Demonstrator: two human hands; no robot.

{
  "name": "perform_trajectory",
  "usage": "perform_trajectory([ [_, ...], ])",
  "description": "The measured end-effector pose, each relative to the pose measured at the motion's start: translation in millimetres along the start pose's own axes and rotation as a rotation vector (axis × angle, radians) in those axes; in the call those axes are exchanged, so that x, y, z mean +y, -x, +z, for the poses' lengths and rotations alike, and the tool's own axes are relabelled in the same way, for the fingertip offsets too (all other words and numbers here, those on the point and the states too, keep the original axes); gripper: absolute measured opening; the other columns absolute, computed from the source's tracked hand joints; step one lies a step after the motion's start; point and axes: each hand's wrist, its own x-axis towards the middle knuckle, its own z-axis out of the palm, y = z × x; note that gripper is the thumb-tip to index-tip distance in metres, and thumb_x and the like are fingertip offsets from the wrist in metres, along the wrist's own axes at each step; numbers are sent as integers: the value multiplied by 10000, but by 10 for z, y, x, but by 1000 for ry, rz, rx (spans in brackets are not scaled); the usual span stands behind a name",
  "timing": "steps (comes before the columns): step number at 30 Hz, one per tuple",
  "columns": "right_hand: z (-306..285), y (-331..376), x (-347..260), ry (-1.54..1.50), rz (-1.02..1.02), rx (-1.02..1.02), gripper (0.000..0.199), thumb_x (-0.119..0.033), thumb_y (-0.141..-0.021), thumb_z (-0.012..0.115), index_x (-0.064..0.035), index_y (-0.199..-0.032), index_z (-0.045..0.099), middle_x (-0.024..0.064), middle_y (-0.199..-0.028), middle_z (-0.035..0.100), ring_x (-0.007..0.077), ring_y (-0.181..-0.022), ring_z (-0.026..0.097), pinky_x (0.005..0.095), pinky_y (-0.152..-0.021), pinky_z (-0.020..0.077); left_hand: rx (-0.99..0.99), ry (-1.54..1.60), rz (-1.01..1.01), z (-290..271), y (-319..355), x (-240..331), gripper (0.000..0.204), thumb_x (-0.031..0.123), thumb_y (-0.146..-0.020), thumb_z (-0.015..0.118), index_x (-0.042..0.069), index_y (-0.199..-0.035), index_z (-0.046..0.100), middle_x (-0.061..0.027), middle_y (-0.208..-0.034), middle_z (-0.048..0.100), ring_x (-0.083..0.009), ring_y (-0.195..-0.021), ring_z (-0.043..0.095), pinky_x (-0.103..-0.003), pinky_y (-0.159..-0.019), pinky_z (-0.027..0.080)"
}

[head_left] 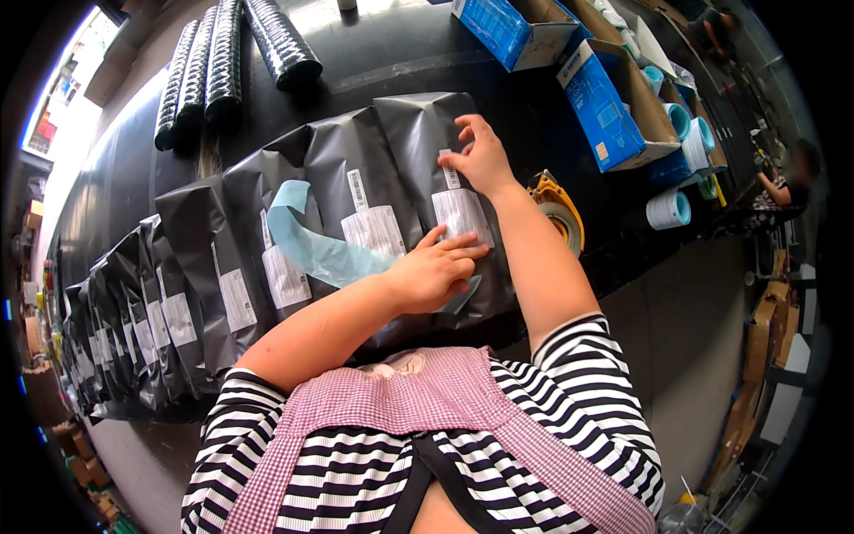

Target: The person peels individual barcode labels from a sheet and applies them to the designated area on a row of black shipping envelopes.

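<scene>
Grey plastic mailer bag (pixel 433 142), flat, rightmost in an overlapping row of like grey bags (pixel 205 258) along a dark worktable (pixel 400 53). It carries a white rectangular label (pixel 462 216) and a narrow white strip sticker (pixel 449 169) above it. Right hand (pixel 481 157): fingers loosely spread, fingertips pressing the strip sticker; grips nothing. Left hand (pixel 435 268): open, flat, palm down on the bag's lower part, fingertips touching the label's lower edge. Pale blue backing sheet (pixel 307 236) lies across the neighbouring bags, running under the left hand. Yellow tape dispenser (pixel 559 209) just right of the right forearm. Black ribbed rolls (pixel 213 62) at the table's far left. Open blue cardboard boxes (pixel 605 98) far right, white tape rolls (pixel 667 209) near them.
</scene>
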Motion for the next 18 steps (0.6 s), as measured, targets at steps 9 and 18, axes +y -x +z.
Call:
perform_trajectory([
  [9,59,-169,49,132,118,0,482,-240,-812,863,-23,-1168,620,65,-867,670,173,-791,658,312,-737,539,-25,-30,-26,12,-8,18,105,158,-921,654,77,-902,589,-64,-1557,470,-287,-1519,300,-622,-1206,182],
  [18,-66,1827,-962,-1133,17,-334,816,-448,-841,828,-19,-1433,466,98,-1331,590,228,-1250,559,359,-1090,396,562,953,-338,-457,572,639,157,36,-895,729,21,-946,581,-106,-1149,697,-217,-1026,670,-353,-920,527],
])
